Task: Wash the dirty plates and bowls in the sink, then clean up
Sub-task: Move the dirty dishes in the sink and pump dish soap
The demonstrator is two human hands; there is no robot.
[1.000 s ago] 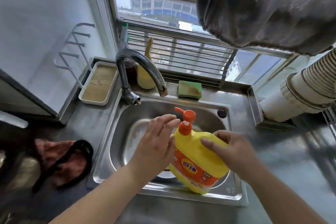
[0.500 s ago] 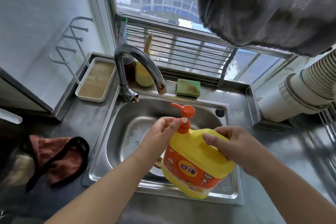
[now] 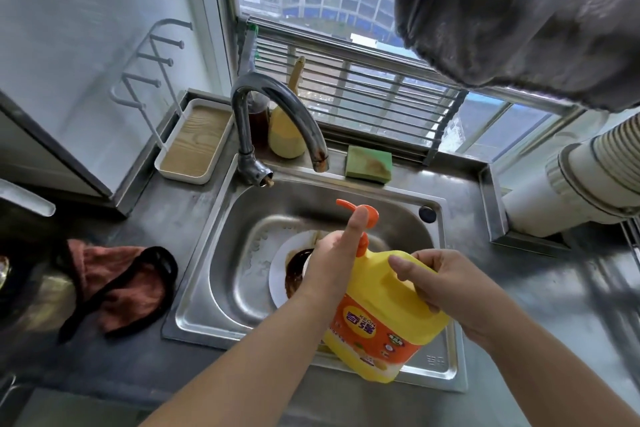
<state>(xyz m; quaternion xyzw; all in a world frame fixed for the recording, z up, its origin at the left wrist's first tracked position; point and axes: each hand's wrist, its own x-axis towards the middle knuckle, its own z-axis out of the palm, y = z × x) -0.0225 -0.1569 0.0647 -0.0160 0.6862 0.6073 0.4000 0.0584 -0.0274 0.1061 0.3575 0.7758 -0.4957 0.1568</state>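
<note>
A yellow dish-soap bottle with an orange label and orange pump is held tilted over the front right of the steel sink. My right hand grips the bottle's handle. My left hand is at the pump's neck with its thumb on the pump head; its fingers are hidden behind. Beneath the hands, a white plate smeared with brown sauce lies on the sink floor, partly hidden by my left hand and the bottle.
A curved faucet arches over the sink's back edge. A green sponge lies on the ledge behind. A reddish cloth sits on the left counter, a white tray behind it. A grey towel hangs above right.
The bottle has shifted right and tilted further. My left hand has moved from beside the bottle up to the pump, with the thumb now on its head, uncovering the dirty plate below.
</note>
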